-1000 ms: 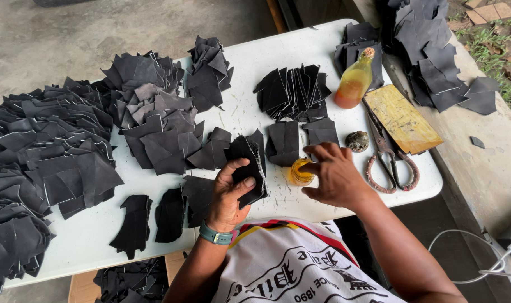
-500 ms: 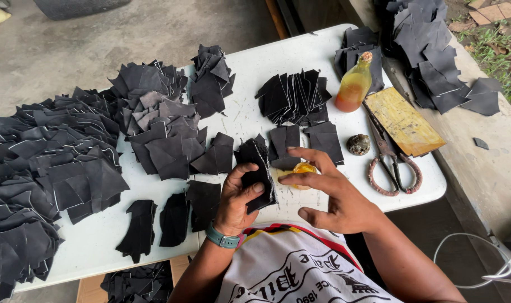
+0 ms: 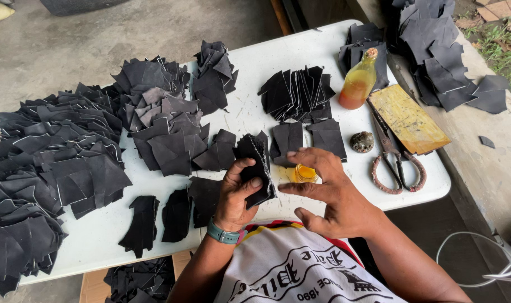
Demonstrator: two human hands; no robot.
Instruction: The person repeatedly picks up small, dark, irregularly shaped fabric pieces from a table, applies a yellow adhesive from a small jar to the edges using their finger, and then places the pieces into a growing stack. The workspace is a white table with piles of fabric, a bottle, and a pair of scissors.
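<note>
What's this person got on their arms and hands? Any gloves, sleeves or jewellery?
No gloves: both the left hand and the right hand are bare, and so are both forearms, with no sleeves in view. The left wrist carries a teal wristband, like a watch strap. No rings can be made out.

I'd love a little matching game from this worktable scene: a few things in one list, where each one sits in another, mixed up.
Things:
1. bottle
2. scissors
3. black stack
4. wristband

Places:
A. on the left wrist
B. held in the left hand
C. lying beside the yellow board
D. standing near the table's far edge

Pairs: 1-D, 2-C, 3-B, 4-A
</note>
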